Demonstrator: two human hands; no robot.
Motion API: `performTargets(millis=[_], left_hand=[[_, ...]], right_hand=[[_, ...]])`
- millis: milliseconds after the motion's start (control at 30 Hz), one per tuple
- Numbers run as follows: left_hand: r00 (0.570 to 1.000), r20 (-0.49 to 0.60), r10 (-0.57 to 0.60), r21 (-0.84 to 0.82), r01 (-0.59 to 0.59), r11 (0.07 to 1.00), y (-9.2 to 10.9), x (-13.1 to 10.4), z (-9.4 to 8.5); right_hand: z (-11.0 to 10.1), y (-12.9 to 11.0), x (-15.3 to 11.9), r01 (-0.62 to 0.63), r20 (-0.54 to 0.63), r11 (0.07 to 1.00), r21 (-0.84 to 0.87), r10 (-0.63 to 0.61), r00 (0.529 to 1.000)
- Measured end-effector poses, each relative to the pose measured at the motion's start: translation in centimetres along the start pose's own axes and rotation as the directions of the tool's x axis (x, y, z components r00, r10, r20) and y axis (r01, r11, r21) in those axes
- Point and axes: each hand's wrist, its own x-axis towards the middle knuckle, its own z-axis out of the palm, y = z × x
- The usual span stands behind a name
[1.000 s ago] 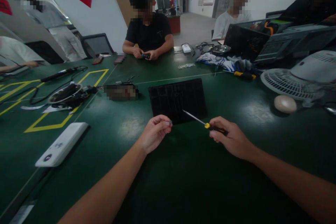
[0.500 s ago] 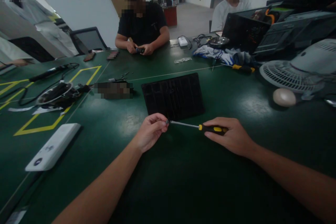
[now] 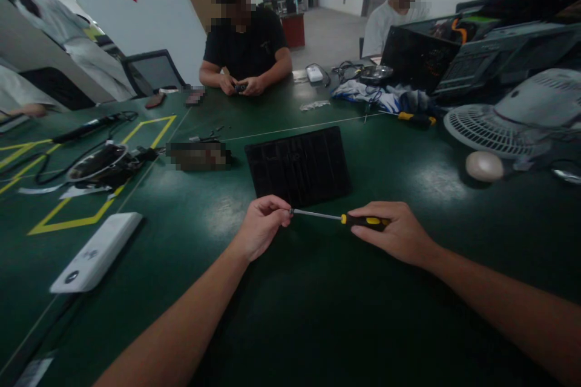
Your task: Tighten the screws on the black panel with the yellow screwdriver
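Note:
My right hand (image 3: 394, 231) is closed around the black-and-yellow handle of a screwdriver (image 3: 318, 214), its shaft pointing left. The screwdriver's tip meets the fingertips of my left hand (image 3: 265, 224), which pinch a small dark piece (image 3: 291, 211) too small to name. Both hands are above the green table, just in front of a flat black tray-like panel (image 3: 297, 166) with ribs and shallow compartments.
A white power bank-like device (image 3: 97, 252) lies at left, near a dark cable-wound assembly (image 3: 102, 163). A grey fan (image 3: 494, 127) and a round pale object (image 3: 484, 167) stand at right. Another screwdriver (image 3: 416, 118) lies by a cloth. A person (image 3: 247, 48) sits opposite.
The screwdriver's tip has come up to the small piece in my left fingertips, closing a slight gap. My right hand has shifted slightly left; the view has moved a little.

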Motion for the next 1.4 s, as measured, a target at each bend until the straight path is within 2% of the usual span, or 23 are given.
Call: performTargets(millis=[267, 533, 633, 833, 1000, 1167, 1300, 1400], left_hand=[[1.000, -0.028, 0.015, 0.021, -0.014, 1.000, 0.2, 0.0, 0.3], [0.991, -0.065, 0.121, 0.214, -0.104, 0.971, 0.8, 0.3, 0.1], [0.988, -0.056, 0.141, 0.304, -0.117, 0.945, 1.4, 0.2, 0.0], [0.996, 0.024, 0.090, 0.440, -0.091, 0.893, 3.7, -0.4, 0.9], [0.989, 0.027, 0.143, 0.466, -0.139, 0.874, 4.7, -0.8, 2.1], [0.977, 0.043, 0.210, 0.450, -0.206, 0.869, 5.5, -0.2, 2.7], [0.969, 0.058, 0.241, 0.453, -0.241, 0.858, 6.7, 0.2, 3.1], [0.965, 0.027, 0.261, 0.445, -0.246, 0.861, 8.0, 0.1, 3.3]], right_hand=[[0.2, 0.4, 0.0, 0.026, -0.010, 0.999, 0.022, -0.026, 1.000], [0.5, 0.2, 0.2, 0.050, -0.026, 0.998, 0.040, -0.049, 0.998], [0.5, 0.2, 0.2, 0.058, -0.025, 0.997, 0.047, -0.057, 0.998], [0.4, 1.1, 0.4, 0.041, -0.018, 0.998, 0.056, -0.040, 0.999], [-0.1, 1.3, 0.6, -0.041, -0.002, 0.988, 0.148, 0.041, 0.999], [0.1, 1.5, 1.1, -0.156, 0.061, 0.925, 0.347, 0.144, 0.988], [0.5, 1.4, 1.4, -0.175, 0.093, 0.874, 0.453, 0.148, 0.985], [0.5, 1.1, 1.4, -0.182, 0.114, 0.862, 0.473, 0.144, 0.983]])
